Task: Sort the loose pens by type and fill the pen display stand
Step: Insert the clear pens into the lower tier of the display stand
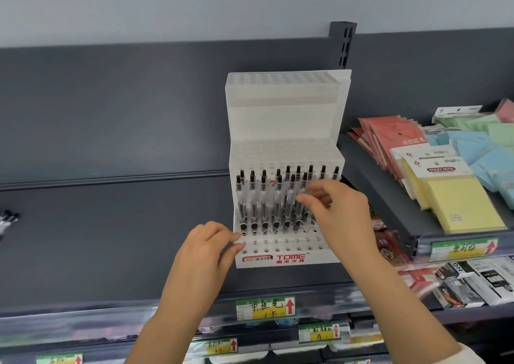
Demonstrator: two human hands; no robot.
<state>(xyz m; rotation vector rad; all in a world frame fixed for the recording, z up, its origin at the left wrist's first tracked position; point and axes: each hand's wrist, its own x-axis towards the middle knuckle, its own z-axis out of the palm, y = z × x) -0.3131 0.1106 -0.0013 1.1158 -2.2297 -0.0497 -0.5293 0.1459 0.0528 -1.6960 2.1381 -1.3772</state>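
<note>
Loose pens [8, 219]: lying far left, being cut off by the frame edge.
Right hand [339, 210]: fingertips [304, 198] blurring at the pen row, grip unclear; palm covering right-hand holes of the display stand [286, 119].
Lower price labels [319, 333]: smearing, unreadable.

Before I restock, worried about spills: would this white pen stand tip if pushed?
Possibly tippy: the pen stand rises in tall tiers. Likely light plastic, so it may skid; the left hand seems to steady its base.
</note>
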